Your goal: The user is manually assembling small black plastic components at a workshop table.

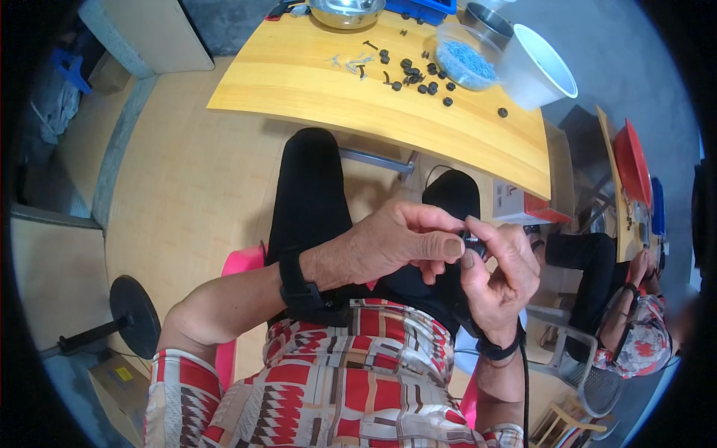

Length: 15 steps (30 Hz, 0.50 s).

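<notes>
Above my lap, my left hand (407, 237) and my right hand (504, 272) meet fingertip to fingertip. Between them is a small black part with a silver ridged piece (472, 240) like a screw thread. Thumb and forefinger of each hand are closed on it; the fingers hide most of its shape. Beyond my knees, on the wooden table (314, 89), lie several loose black knob-like pieces (412, 75). Thin pale slips (349, 63) and a few dark bolt-like pieces (370, 45) are scattered to their left.
Along the table's far side stand a metal bowl (347, 13), a blue tray (422, 9), a clear tub of blue bits (464, 60) and a white bucket (534, 67). A box (523, 205) sits below the table. At right, another person (631, 328) sits by a second table.
</notes>
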{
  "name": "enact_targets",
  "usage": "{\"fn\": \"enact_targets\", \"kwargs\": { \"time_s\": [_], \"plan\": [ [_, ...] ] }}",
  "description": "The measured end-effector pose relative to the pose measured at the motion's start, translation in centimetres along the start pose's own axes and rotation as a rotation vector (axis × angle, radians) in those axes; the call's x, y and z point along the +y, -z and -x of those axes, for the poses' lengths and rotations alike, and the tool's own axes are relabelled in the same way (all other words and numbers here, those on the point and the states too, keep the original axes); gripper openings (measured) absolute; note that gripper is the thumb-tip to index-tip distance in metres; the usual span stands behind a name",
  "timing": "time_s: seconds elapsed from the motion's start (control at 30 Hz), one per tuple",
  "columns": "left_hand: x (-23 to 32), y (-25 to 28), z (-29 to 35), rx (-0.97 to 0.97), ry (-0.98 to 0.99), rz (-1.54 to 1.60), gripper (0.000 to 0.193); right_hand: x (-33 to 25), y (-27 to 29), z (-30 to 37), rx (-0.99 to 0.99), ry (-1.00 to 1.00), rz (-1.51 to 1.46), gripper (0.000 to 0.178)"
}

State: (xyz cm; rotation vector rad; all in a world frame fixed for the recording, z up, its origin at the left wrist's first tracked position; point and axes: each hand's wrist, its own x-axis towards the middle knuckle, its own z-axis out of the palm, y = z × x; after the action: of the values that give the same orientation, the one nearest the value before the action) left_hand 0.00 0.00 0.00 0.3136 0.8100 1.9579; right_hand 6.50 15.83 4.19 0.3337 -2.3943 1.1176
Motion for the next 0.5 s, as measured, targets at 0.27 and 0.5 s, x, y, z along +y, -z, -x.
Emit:
{"fn": "enact_targets", "kwargs": {
  "time_s": [0.27, 0.5],
  "plan": [
    [0.2, -0.8, 0.1, 0.031, -0.125, -0.191, 0.032, 0.0, 0.1, 0.2, 0.010, 0.041, 0.031, 0.033],
    [-0.1, -0.8, 0.2, 0.100, -0.200, -0.190, 0.030, -0.2, -0.3, 0.5, 0.048, 0.037, 0.109, 0.032]
  ]
}}
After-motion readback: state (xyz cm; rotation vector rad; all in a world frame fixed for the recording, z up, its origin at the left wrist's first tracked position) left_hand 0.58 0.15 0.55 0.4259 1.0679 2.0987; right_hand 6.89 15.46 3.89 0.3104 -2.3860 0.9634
